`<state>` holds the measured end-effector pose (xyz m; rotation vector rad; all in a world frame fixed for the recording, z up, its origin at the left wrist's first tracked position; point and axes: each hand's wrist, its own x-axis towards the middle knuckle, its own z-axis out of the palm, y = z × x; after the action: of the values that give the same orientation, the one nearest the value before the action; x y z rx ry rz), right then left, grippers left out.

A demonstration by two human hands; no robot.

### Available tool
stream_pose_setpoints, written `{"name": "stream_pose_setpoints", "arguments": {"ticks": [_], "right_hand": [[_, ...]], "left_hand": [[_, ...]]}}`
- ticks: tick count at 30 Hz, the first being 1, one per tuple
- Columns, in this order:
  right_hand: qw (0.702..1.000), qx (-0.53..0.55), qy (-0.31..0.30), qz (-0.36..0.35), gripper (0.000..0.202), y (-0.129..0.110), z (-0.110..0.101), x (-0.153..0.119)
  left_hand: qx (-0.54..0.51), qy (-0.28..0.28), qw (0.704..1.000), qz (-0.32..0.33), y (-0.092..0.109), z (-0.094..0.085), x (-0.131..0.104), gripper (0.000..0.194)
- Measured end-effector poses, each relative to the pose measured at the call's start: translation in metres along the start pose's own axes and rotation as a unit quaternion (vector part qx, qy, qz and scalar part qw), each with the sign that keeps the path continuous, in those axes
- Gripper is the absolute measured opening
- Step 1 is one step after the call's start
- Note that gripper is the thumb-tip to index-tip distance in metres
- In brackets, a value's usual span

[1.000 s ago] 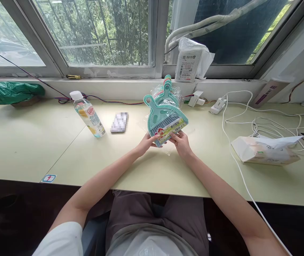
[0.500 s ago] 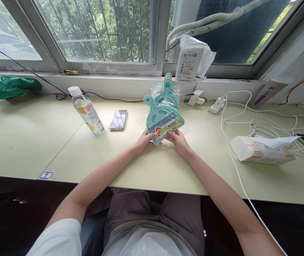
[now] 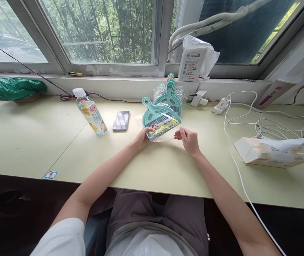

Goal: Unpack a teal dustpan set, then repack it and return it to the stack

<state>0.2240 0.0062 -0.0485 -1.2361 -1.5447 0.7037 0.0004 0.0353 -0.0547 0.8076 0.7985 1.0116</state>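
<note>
A mint-green dustpan and brush set in clear plastic is tilted above the table, its yellow printed label facing me. My left hand grips its lower left corner, thumb in front. To the right of the set, my right hand is closed with curled fingers, apart from the dustpan itself. A thin edge of the clear plastic wrapper stretches toward those fingertips; the exact pinch is hard to make out. Behind the held set, a stack of similar wrapped dustpan sets stands near the wall, partly hidden.
Left of my hands are a drink bottle and a small blurred item. On the right lie a tissue pack and white cables. A green bag, a power adapter and a white box are farther back.
My right hand has left the label's lower right edge and moved right, its fingers curling. The dustpan set has shifted slightly left in my left hand. The view has turned a little.
</note>
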Motion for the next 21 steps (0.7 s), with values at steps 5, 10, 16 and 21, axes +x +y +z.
{"name": "stream_pose_setpoints", "arguments": {"ticks": [5,10,16,21], "right_hand": [[0.947,-0.241,0.075,-0.198,0.028,0.005,-0.006,0.004],[0.931,-0.241,0.096,-0.255,0.038,0.010,-0.001,0.008],[0.937,-0.224,0.105,-0.248,0.024,0.009,-0.002,0.005],[0.938,-0.228,0.136,-0.223,0.025,0.013,0.001,0.005]], "left_hand": [[-0.055,0.005,0.998,0.027,0.011,-0.010,0.002,0.044],[-0.028,-0.064,0.997,-0.033,0.013,-0.008,-0.001,0.042],[0.016,-0.137,0.986,-0.096,0.008,-0.010,-0.002,0.044],[0.039,-0.177,0.977,-0.111,0.012,-0.011,-0.004,0.046]]}}
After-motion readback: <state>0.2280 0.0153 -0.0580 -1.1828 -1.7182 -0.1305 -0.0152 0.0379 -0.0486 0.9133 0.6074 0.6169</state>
